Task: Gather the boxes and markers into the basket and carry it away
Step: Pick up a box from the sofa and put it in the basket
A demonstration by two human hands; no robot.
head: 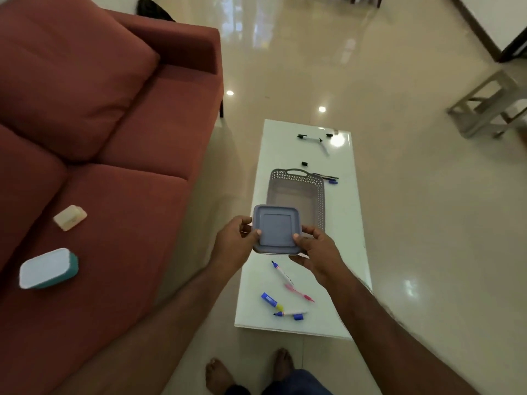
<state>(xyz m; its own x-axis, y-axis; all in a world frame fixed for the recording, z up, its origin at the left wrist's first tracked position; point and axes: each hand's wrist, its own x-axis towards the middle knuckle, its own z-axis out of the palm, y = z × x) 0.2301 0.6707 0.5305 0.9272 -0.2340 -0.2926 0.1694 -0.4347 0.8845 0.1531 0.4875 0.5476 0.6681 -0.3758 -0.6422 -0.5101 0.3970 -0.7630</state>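
A square box with a blue-grey lid hangs above the near end of the grey perforated basket. My left hand grips its left edge and my right hand grips its right edge, thumbs on the lid. On the white table several coloured markers lie near me, and black and blue markers lie beyond the basket. A teal box with a white lid and a small cream box lie on the sofa seat.
The red sofa fills the left side, close to the low table. A pale stool stands at the far right on the glossy tiled floor. My bare feet stand at the table's near end.
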